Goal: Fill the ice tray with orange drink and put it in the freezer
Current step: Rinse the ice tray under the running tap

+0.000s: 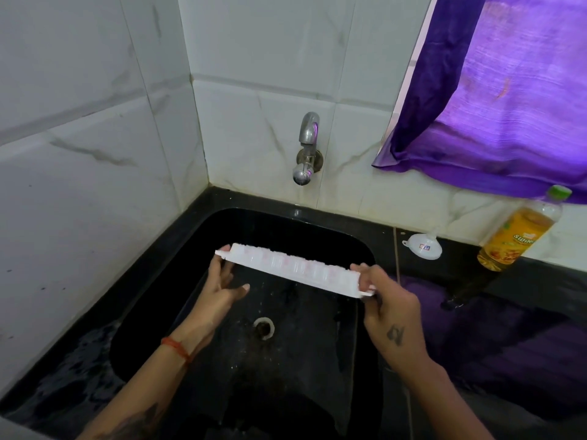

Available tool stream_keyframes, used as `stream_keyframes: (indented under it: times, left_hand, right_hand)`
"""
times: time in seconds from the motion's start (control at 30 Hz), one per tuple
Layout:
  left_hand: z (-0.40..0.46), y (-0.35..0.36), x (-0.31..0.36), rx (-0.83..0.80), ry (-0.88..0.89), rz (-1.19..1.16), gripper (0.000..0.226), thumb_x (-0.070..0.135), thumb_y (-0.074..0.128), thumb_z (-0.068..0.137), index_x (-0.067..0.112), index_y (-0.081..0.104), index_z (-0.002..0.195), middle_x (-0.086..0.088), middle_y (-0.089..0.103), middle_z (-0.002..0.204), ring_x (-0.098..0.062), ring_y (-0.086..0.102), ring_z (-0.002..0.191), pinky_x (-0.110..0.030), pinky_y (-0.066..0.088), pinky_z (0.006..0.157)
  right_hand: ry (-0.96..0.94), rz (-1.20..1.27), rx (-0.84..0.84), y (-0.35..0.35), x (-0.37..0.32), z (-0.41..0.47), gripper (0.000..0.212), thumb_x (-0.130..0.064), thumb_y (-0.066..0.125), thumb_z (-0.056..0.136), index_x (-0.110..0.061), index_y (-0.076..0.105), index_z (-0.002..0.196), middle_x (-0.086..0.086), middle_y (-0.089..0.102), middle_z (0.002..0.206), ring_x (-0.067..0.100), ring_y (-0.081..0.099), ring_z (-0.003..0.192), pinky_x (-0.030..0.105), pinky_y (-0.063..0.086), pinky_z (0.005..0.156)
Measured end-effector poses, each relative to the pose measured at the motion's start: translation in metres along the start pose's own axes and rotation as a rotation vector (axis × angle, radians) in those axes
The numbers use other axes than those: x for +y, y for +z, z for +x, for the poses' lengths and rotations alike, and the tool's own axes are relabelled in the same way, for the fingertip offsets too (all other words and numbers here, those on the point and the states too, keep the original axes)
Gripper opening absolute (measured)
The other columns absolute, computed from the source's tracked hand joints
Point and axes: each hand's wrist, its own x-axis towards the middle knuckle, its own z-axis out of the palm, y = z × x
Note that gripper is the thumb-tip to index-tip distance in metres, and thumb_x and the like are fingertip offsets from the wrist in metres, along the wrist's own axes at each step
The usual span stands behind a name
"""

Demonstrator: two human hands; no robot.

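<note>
A long white ice tray (295, 268) is held over the black sink (346, 344), tilted on its side so its cells face away from me. My left hand (222, 289) grips its left end, with the thumb spread below. My right hand (386, 300) grips the right end, fingers curled over the edge. A clear bottle of orange drink (521, 231) with a green cap stands on the black counter at the right, by the wall. A small white funnel (422, 246) lies on the counter between the sink and the bottle.
A steel tap (307, 144) juts from the tiled wall above the sink, with no water running. The drain (263, 328) sits in the sink floor below the tray. A purple curtain (508, 106) hangs at the upper right. Tiled walls close in the left and back.
</note>
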Motion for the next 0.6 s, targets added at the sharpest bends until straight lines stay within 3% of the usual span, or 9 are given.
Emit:
stream_keyframes:
  times: [0.1,0.2,0.23,0.3,0.33,0.37,0.43,0.5,0.6]
  left_hand:
    - [0.001,-0.001,0.003,-0.025,0.02,0.003,0.082,-0.009,0.055,0.085,0.051,0.022,0.131,0.005,0.025,0.154,-0.017,0.025,0.139,-0.038,0.03,0.111]
    - [-0.001,0.001,-0.004,-0.05,-0.063,0.011,0.085,-0.008,0.052,0.088,0.038,0.012,0.146,0.006,0.025,0.155,-0.016,0.036,0.13,-0.035,0.04,0.099]
    - [-0.002,0.001,-0.007,-0.045,-0.059,0.013,0.087,-0.008,0.053,0.087,0.039,0.01,0.147,0.006,0.025,0.155,-0.017,0.035,0.13,-0.037,0.04,0.1]
    - [-0.002,-0.003,-0.011,-0.041,-0.04,0.032,0.087,-0.009,0.055,0.086,0.042,0.015,0.144,0.006,0.025,0.154,-0.019,0.029,0.136,-0.043,0.035,0.109]
    - [-0.001,-0.005,-0.013,-0.049,-0.048,0.032,0.086,-0.01,0.055,0.086,0.042,0.017,0.142,0.006,0.026,0.153,-0.019,0.03,0.136,-0.043,0.037,0.108]
    - [0.0,-0.005,-0.014,-0.053,-0.07,0.017,0.084,-0.009,0.055,0.086,0.04,0.018,0.143,0.007,0.03,0.151,-0.018,0.034,0.134,-0.038,0.042,0.102]
    - [0.003,-0.003,-0.018,-0.042,-0.105,-0.009,0.077,-0.007,0.057,0.086,0.036,0.024,0.141,0.009,0.039,0.142,-0.015,0.043,0.126,-0.03,0.046,0.09]
    - [0.004,-0.002,-0.023,0.003,-0.096,0.026,0.07,-0.002,0.061,0.085,0.038,0.032,0.134,0.008,0.045,0.131,-0.017,0.048,0.122,-0.033,0.043,0.092]
    - [0.003,0.0,-0.028,0.067,-0.09,0.066,0.057,0.001,0.065,0.083,0.028,0.044,0.128,-0.001,0.058,0.117,-0.021,0.057,0.109,-0.042,0.047,0.094]
  right_hand:
    - [-0.015,-0.014,0.068,0.003,0.002,0.002,0.034,0.025,0.049,0.069,-0.009,0.049,0.074,0.006,0.071,0.102,0.017,0.061,0.114,0.026,0.051,0.092]
    - [0.128,-0.061,-0.099,0.013,0.0,-0.004,0.037,0.018,0.056,0.072,-0.017,0.043,0.072,0.009,0.067,0.076,0.027,0.068,0.081,0.037,0.055,0.068]
    - [0.137,-0.053,-0.078,0.015,0.0,-0.006,0.036,0.016,0.057,0.074,-0.016,0.043,0.071,0.008,0.067,0.076,0.024,0.068,0.081,0.036,0.054,0.069]
    - [0.116,-0.017,0.028,0.018,0.002,-0.008,0.028,0.018,0.055,0.074,-0.008,0.047,0.07,0.005,0.07,0.087,0.014,0.067,0.098,0.022,0.051,0.078]
    - [0.128,-0.022,0.034,0.019,0.003,-0.008,0.027,0.019,0.055,0.073,-0.007,0.047,0.07,0.002,0.07,0.085,0.01,0.066,0.097,0.018,0.049,0.076]
    - [0.161,-0.044,-0.006,0.021,0.003,-0.008,0.029,0.018,0.055,0.073,-0.01,0.046,0.07,-0.002,0.066,0.076,0.008,0.067,0.084,0.018,0.047,0.067]
    - [0.278,-0.106,-0.136,0.025,0.005,-0.011,0.035,0.013,0.056,0.074,-0.018,0.041,0.072,-0.007,0.049,0.057,0.005,0.049,0.052,0.022,0.034,0.05]
    - [0.359,-0.133,-0.144,0.028,0.004,-0.015,0.037,0.009,0.057,0.076,-0.023,0.038,0.075,-0.005,0.044,0.055,0.003,0.039,0.046,0.021,0.029,0.046]
    - [0.413,-0.082,-0.08,0.025,0.005,-0.022,0.036,0.005,0.063,0.076,-0.026,0.043,0.079,-0.007,0.049,0.059,0.003,0.045,0.052,0.016,0.036,0.048]
